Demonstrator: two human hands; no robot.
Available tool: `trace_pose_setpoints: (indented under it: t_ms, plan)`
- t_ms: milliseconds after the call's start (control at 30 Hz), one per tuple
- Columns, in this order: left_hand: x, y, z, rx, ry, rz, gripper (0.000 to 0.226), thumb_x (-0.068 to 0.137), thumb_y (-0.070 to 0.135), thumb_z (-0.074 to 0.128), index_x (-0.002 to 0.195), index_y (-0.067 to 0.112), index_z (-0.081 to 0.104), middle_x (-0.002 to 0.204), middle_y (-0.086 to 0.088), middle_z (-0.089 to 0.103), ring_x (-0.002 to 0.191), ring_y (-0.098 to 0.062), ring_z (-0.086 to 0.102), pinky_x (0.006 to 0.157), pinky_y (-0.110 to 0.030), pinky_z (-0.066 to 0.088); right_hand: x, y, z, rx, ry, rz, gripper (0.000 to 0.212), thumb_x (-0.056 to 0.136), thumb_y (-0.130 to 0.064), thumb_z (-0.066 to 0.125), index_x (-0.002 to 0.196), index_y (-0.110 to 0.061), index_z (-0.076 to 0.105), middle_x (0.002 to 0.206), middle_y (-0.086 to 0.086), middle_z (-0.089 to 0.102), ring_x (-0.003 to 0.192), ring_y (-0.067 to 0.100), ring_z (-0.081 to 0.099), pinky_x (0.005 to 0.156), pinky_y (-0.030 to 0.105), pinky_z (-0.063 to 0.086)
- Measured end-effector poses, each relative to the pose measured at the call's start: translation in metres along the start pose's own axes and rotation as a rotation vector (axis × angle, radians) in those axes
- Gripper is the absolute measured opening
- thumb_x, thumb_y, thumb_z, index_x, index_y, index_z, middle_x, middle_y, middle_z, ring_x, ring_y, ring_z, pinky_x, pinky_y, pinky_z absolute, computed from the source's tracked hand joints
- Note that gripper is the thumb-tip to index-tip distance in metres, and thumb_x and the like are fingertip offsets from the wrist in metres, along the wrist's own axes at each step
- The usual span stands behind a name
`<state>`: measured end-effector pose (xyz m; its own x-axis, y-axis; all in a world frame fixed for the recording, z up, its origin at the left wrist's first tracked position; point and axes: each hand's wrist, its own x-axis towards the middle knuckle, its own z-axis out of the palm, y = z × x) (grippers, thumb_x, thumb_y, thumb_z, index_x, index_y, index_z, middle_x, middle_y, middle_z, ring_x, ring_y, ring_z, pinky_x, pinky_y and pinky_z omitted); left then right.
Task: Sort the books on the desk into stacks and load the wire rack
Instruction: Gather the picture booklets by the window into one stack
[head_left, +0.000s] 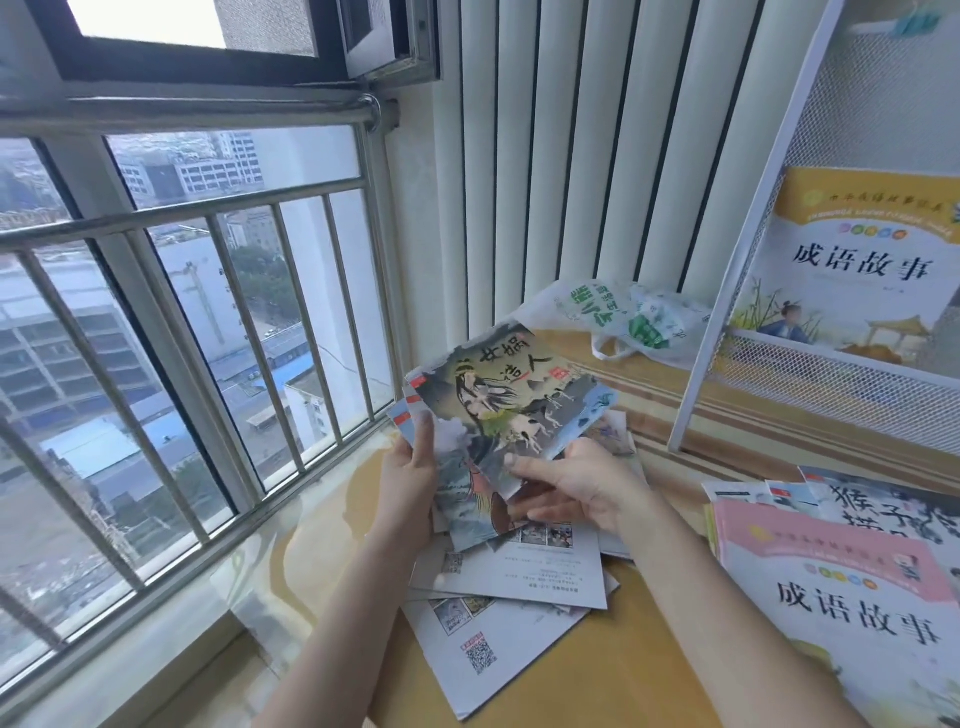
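Both hands hold a fan of thin picture books (506, 410) above the surface (649, 675). Left hand (410, 478) grips the left edge; right hand (576, 488) pinches the bottom corner. Light, floppy, glossy covers, likely slippery; best gripped near the spines.

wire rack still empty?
No, a yellow-topped book already stands in the wire rack at the right.

Both forearms extended forward; left hand (410, 483) and right hand (582, 483) raised, thumbs on top, fingers curled gripping.
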<state>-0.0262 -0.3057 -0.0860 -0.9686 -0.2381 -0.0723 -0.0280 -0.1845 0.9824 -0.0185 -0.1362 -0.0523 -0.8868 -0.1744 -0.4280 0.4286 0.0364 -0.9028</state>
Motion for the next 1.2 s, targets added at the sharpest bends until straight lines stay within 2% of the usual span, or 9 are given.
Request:
trace_pose_setpoints:
  t_ms: [167, 367, 467, 567, 733, 833, 933, 1067, 1200]
  plan:
    - [0.002, -0.002, -0.001, -0.040, 0.012, -0.036, 0.026, 0.082, 0.021, 0.074, 0.097, 0.006, 0.059, 0.097, -0.021, 0.069, 0.087, -0.031, 0.069, 0.077, -0.044, 0.055, -0.012, -0.006, -0.002, -0.351, -0.194, 0.109, 0.058, 0.086, -0.049, 0.060, 0.097, 0.008, 0.067, 0.084, 0.023, 0.072, 0.074, 0.029, 0.073, 0.055, 0.025, 0.058]
    - [-0.002, 0.005, -0.002, -0.108, -0.189, -0.046, 0.047, 0.072, 0.025, 0.075, 0.109, 0.003, 0.054, 0.100, -0.019, 0.067, 0.090, -0.031, 0.068, 0.076, -0.043, 0.057, 0.004, -0.010, -0.041, -0.272, 0.646, -0.530, 0.047, 0.085, -0.052, 0.058, 0.104, -0.010, 0.051, 0.097, 0.004, 0.061, 0.084, 0.021, 0.065, 0.069, 0.029, 0.053]
    - [-0.006, 0.005, -0.003, -0.071, -0.313, 0.067, 0.028, 0.073, 0.022, 0.072, 0.097, 0.010, 0.064, 0.094, -0.010, 0.073, 0.094, -0.029, 0.069, 0.086, -0.043, 0.053, 0.008, -0.006, -0.033, -0.286, 0.415, -0.627, 0.054, 0.077, -0.052, 0.067, 0.117, -0.025, 0.045, 0.118, -0.010, 0.054, 0.108, 0.005, 0.051, 0.082, 0.016, 0.037]
    - [-0.009, 0.005, -0.006, -0.018, -0.371, 0.161, 0.018, 0.075, 0.019, 0.071, 0.088, 0.007, 0.067, 0.088, -0.011, 0.073, 0.087, -0.026, 0.070, 0.078, -0.034, 0.056, 0.011, -0.006, -0.032, -0.253, 0.295, -0.612, 0.044, 0.076, -0.035, 0.074, 0.113, -0.026, 0.053, 0.107, -0.016, 0.061, 0.096, -0.009, 0.054, 0.074, 0.009, 0.039]
    - [-0.011, 0.004, -0.002, 0.022, -0.346, 0.149, 0.018, 0.076, 0.024, 0.070, 0.086, 0.010, 0.066, 0.086, -0.007, 0.074, 0.084, -0.021, 0.070, 0.077, -0.036, 0.054, 0.011, -0.001, -0.049, -0.076, 0.066, -0.361, 0.054, 0.064, -0.033, 0.076, 0.112, -0.010, 0.064, 0.101, 0.002, 0.072, 0.096, 0.016, 0.066, 0.074, 0.021, 0.048]
    - [-0.007, 0.005, -0.004, -0.063, -0.377, 0.069, 0.039, 0.095, 0.040, 0.050, 0.101, 0.003, 0.062, 0.106, -0.004, 0.072, 0.102, -0.020, 0.066, 0.092, -0.043, 0.047, 0.012, -0.003, -0.051, 0.051, 0.175, -0.405, 0.029, 0.076, -0.025, 0.073, 0.100, -0.010, 0.067, 0.088, -0.002, 0.074, 0.091, 0.018, 0.066, 0.068, 0.018, 0.051]
    - [-0.004, 0.010, -0.011, -0.329, -0.315, 0.016, 0.039, 0.102, 0.025, 0.032, 0.123, 0.014, 0.063, 0.131, -0.001, 0.061, 0.123, -0.021, 0.055, 0.103, -0.041, 0.041, 0.013, -0.012, -0.060, 0.428, 0.381, -0.406, 0.017, 0.076, -0.029, 0.074, 0.088, -0.023, 0.063, 0.095, -0.003, 0.072, 0.100, 0.020, 0.063, 0.086, 0.038, 0.051]
    - [-0.005, 0.011, -0.008, -0.343, -0.234, 0.022, 0.061, 0.089, -0.014, 0.042, 0.128, 0.030, 0.059, 0.135, -0.005, 0.057, 0.102, -0.018, 0.061, 0.072, -0.023, 0.055, 0.013, -0.012, -0.068, 0.534, 0.524, -0.420, 0.039, 0.061, -0.043, 0.079, 0.089, -0.024, 0.058, 0.115, 0.000, 0.065, 0.116, 0.026, 0.056, 0.103, 0.054, 0.039]
    - [-0.005, 0.008, -0.006, -0.316, -0.188, 0.040, 0.077, 0.090, -0.014, 0.047, 0.140, 0.044, 0.040, 0.134, -0.008, 0.056, 0.101, -0.020, 0.062, 0.072, -0.029, 0.057, 0.014, -0.012, -0.064, 0.547, 0.492, -0.439, 0.025, 0.058, -0.042, 0.079, 0.075, -0.028, 0.067, 0.106, -0.004, 0.070, 0.115, 0.024, 0.057, 0.105, 0.054, 0.036]
